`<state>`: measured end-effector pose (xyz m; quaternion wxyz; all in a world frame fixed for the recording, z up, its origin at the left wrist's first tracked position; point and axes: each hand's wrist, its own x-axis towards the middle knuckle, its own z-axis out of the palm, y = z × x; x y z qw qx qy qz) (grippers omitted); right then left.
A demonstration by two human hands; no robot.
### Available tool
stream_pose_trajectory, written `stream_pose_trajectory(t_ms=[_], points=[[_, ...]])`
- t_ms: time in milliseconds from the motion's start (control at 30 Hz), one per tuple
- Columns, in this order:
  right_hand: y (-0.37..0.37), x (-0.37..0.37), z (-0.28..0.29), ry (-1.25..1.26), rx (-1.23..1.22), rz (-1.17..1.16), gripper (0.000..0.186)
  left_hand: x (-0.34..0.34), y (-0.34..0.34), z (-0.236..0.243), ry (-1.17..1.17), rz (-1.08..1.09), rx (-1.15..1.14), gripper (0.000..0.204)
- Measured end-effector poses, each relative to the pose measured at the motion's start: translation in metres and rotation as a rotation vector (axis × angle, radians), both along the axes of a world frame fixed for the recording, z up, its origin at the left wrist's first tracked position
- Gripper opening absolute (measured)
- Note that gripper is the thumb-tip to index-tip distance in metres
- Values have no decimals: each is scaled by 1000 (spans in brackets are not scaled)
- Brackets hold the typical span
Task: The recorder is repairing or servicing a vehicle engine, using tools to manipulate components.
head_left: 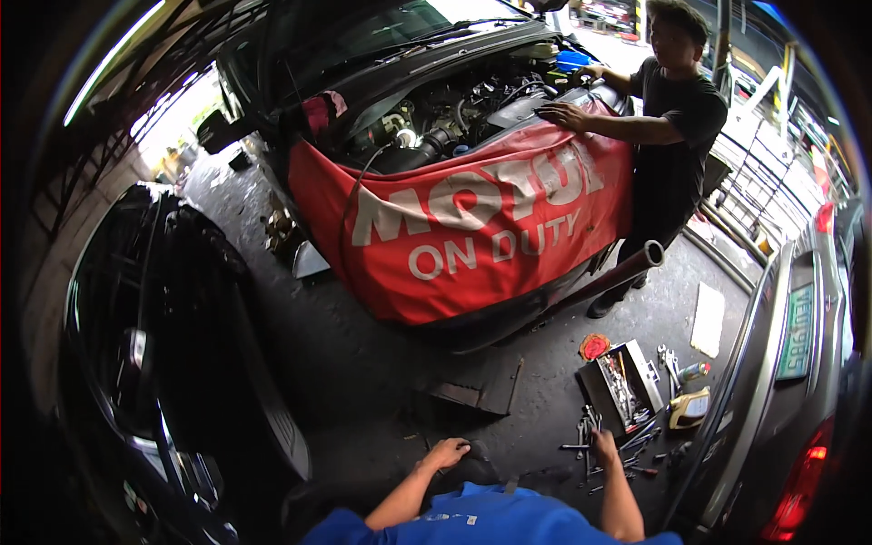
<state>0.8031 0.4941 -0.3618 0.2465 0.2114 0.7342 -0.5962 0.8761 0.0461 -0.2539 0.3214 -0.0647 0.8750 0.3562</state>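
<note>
Reaching to the floor (545, 368), the right hand (604, 444) has a wrench (590, 420) right at its fingers, grip unclear. Loose tools (643, 436), too many to count, surround it; one toolbox (647, 380), one jug (692, 409), one red rag (595, 346) lie beyond. The left hand (447, 452) curls loosely, contents unclear.

Dim floor (363, 372) around my right grip (603, 445), glaring daylight beyond
Light strip (114, 63) upper left; fisheye bending toward black corners.
</note>
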Motion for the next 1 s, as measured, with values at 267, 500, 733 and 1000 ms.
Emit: stream_pose_trajectory(t_ms=[267,500,733,1000], points=[[-234,-140,189,116,-347,83,36,2,-141,12,204,604,81,29],[-309,-297,322,575,-432,44,34,-145,-162,139,529,667,218,28],[-352,-500,388,895,-123,-235,34,-299,-146,276,711,479,144,27],[-373,-582,392,1070,625,-165,22,-372,-96,384,556,101,51,28]])
